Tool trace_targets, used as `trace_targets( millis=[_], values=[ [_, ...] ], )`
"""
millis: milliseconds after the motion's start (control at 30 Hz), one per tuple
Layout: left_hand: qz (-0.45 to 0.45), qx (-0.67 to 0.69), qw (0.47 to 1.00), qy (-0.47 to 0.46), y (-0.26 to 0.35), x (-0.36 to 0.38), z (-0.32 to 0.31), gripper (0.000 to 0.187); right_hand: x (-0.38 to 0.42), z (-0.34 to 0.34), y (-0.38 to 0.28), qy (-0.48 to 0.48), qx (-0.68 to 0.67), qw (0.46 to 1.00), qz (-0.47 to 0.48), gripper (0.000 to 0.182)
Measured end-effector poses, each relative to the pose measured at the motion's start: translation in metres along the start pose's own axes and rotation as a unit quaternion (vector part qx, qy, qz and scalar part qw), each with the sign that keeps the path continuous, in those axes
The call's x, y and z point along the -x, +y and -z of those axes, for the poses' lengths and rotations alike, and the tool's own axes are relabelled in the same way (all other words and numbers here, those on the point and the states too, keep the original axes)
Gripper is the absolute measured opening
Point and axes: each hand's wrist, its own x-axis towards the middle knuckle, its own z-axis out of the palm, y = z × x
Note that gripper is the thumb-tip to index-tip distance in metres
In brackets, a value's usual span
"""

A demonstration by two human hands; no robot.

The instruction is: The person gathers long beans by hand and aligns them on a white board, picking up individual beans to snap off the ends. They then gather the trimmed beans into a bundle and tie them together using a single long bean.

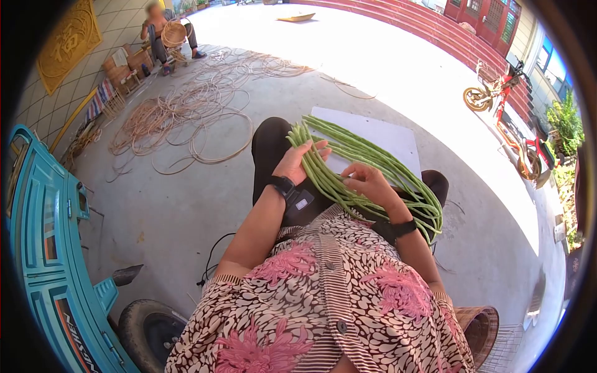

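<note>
Long green beans lie in a bent bundle across my lap and over a pale board. Near their upper left ends, my left hand is wrapped round part of the bundle, the bean ends sticking out above it. My right hand rests against the beans further right, thumb and fingertips pinched together at the bundle's edge. Whether a single bean is between those fingertips is too small to tell. Both wrists carry black bands.
Coils of cane strips spread over the floor ahead left. A seated person holds a woven basket beyond them. A teal vehicle stands at left, a wicker basket at lower right, a red motorbike further right.
</note>
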Motion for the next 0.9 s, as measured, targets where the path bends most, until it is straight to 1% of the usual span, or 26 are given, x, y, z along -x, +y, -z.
trace_targets(
  millis=[33,100,133,233,333,367,433,500,533,567,600,633,700,733,833,900],
  values=[
    [0.008,0.003,1.0,0.006,0.0,-0.001,0.002,0.027,0.001,0.001,-0.001,0.002,0.017,1.0,0.004,0.011],
    [0.024,0.009,0.999,0.018,-0.002,-0.006,0.01,0.024,0.002,0.001,0.0,-0.003,-0.011,1.0,-0.015,0.013],
    [0.016,0.008,1.0,0.009,-0.004,-0.008,0.014,0.023,0.002,0.002,0.0,-0.005,-0.025,0.999,-0.024,0.013],
    [-0.002,0.018,1.0,-0.007,-0.002,-0.008,0.012,0.02,0.006,0.005,-0.007,-0.006,0.006,1.0,-0.013,0.015],
    [-0.002,0.051,0.999,-0.002,0.001,-0.005,0.006,0.015,0.025,0.027,-0.018,0.065,0.132,0.989,-0.013,0.02],
    [-0.003,0.059,0.998,-0.004,0.0,-0.006,0.007,0.014,0.036,0.034,-0.023,0.095,0.119,0.988,-0.026,0.023],
    [-0.002,0.068,0.998,-0.017,-0.001,-0.008,0.011,0.013,0.058,0.053,-0.026,0.149,0.135,0.978,-0.056,0.024],
    [-0.001,0.07,0.997,-0.041,-0.002,-0.011,0.015,0.013,0.087,0.069,-0.035,0.215,0.181,0.952,-0.117,0.024],
    [-0.006,0.068,0.997,-0.038,0.0,-0.009,0.013,0.012,0.101,0.076,-0.044,0.245,0.166,0.944,-0.148,0.023],
    [-0.011,0.065,0.997,-0.034,0.001,-0.008,0.01,0.012,0.114,0.088,-0.029,0.282,0.208,0.929,-0.122,0.022],
    [-0.016,0.063,0.997,-0.03,0.002,-0.007,0.008,0.012,0.129,0.098,-0.031,0.324,0.285,0.89,-0.147,0.022],
    [-0.015,0.08,0.996,-0.034,0.001,-0.009,0.012,0.012,0.142,0.101,-0.045,0.37,0.303,0.861,-0.175,0.022],
    [-0.011,0.11,0.993,-0.041,0.003,-0.011,0.015,0.012,0.164,0.113,-0.059,0.4,0.351,0.814,-0.234,0.021],
    [-0.009,0.119,0.993,-0.017,0.003,-0.008,0.011,0.012,0.171,0.118,-0.06,0.414,0.372,0.788,-0.264,0.021],
    [0.001,0.128,0.991,0.041,0.004,0.002,-0.005,0.011,0.171,0.122,-0.039,0.337,0.444,0.803,-0.213,0.02],
    [-0.002,0.121,0.991,0.061,0.004,0.003,-0.009,0.012,0.138,0.101,-0.043,0.345,0.355,0.86,-0.121,0.02]
  ],
)
